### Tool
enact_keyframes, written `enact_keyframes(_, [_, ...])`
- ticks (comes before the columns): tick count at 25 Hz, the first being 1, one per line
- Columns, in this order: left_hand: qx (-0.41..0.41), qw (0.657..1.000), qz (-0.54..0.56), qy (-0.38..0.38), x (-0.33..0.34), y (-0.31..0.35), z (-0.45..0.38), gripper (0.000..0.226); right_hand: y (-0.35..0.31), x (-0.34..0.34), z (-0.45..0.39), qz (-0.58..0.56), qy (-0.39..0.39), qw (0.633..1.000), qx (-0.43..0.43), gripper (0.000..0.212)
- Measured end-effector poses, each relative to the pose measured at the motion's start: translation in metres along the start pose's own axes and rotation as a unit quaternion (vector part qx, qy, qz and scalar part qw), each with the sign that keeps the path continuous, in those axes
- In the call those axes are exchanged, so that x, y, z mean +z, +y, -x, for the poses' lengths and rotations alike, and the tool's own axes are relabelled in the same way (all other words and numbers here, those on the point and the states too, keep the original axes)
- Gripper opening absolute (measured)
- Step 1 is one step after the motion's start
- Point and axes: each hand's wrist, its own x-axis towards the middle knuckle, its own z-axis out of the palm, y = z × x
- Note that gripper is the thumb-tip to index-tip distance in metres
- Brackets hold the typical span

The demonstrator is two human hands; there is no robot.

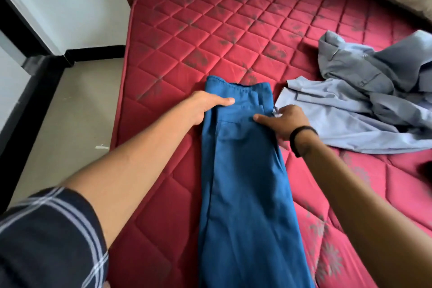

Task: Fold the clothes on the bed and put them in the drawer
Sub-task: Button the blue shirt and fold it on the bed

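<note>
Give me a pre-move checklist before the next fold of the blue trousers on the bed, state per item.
1. Blue cotton trousers lie lengthwise on the red quilted mattress, legs stacked: ok.
2. Left hand holds the waist end at its left edge, thumb on top: ok.
3. Right hand holds the right edge, thumb on the cloth: ok.
4. Hem end is out of the picture at the bottom: cannot tell.
5. Fold area is free: not ok on the right, where the crumpled pale blue-grey shirts lie right beside the right hand.
6. Drawer is ready: cannot tell, none in view.
</note>
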Motion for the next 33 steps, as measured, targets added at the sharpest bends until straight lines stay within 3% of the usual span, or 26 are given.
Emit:
enact_keyframes(2, [0.018, 0.999, 0.001, -0.026, 0.002, 0.008, 0.016, 0.068, -0.009, -0.008, -0.002, -0.138, -0.098, 0.985, 0.043, 0.05])
enact_keyframes(3, [0.038, 0.999, 0.002, -0.028, 0.003, 0.012, 0.023, 0.055, -0.01, -0.01, -0.007, -0.193, -0.141, 0.97, 0.051, 0.063])
enact_keyframes(4, [0.067, 0.997, 0.006, -0.024, 0.002, 0.018, 0.035, 0.051, -0.01, -0.012, -0.009, -0.234, -0.174, 0.955, 0.044, 0.082])
enact_keyframes(5, [0.103, 0.994, 0.008, -0.02, -0.001, 0.022, 0.047, 0.054, -0.011, -0.014, -0.006, -0.273, -0.202, 0.94, 0.02, 0.081])
enact_keyframes(7, [0.179, 0.983, -0.03, -0.01, -0.009, 0.026, 0.079, 0.064, -0.014, -0.021, 0.006, -0.339, -0.2, 0.919, -0.04, 0.04])
enact_keyframes(9, [0.245, 0.967, -0.075, -0.007, -0.016, 0.013, 0.115, 0.052, -0.01, -0.032, 0.024, -0.363, -0.181, 0.905, -0.127, 0.035])
enact_keyframes(11, [0.342, 0.931, -0.124, -0.024, -0.019, -0.012, 0.165, 0.032, 0.008, -0.041, 0.053, -0.319, -0.162, 0.898, -0.256, 0.029])
enact_keyframes(14, [0.495, 0.819, -0.287, -0.047, -0.02, -0.072, 0.224, 0.017, 0.055, -0.041, 0.092, -0.068, -0.117, 0.907, -0.398, 0.023])
enact_keyframes(16, [0.497, 0.786, -0.366, -0.034, -0.019, -0.115, 0.239, 0.025, 0.088, -0.037, 0.112, 0.065, -0.075, 0.914, -0.393, 0.05])
enact_keyframes(20, [0.461, 0.74, -0.489, -0.025, -0.019, -0.153, 0.265, 0.044, 0.117, -0.026, 0.159, 0.272, 0.012, 0.845, -0.46, 0.052])
enact_keyframes(23, [0.466, 0.658, -0.591, -0.033, -0.026, -0.155, 0.286, 0.057, 0.12, -0.032, 0.183, 0.39, -0.051, 0.79, -0.47, 0.083])
enact_keyframes(26, [0.439, 0.585, -0.675, -0.096, -0.036, -0.162, 0.307, 0.087, 0.137, -0.041, 0.208, 0.44, -0.137, 0.755, -0.467, 0.104])
enact_keyframes(28, [0.4, 0.595, -0.681, -0.148, -0.034, -0.168, 0.324, 0.107, 0.155, -0.044, 0.229, 0.44, -0.177, 0.751, -0.46, 0.115])
enact_keyframes(30, [0.373, 0.604, -0.684, -0.167, -0.026, -0.175, 0.34, 0.123, 0.164, -0.048, 0.25, 0.421, -0.246, 0.763, -0.425, 0.113])
enact_keyframes(33, [0.376, 0.612, -0.677, -0.16, -0.014, -0.181, 0.352, 0.126, 0.154, -0.053, 0.266, 0.397, -0.292, 0.769, -0.407, 0.106])
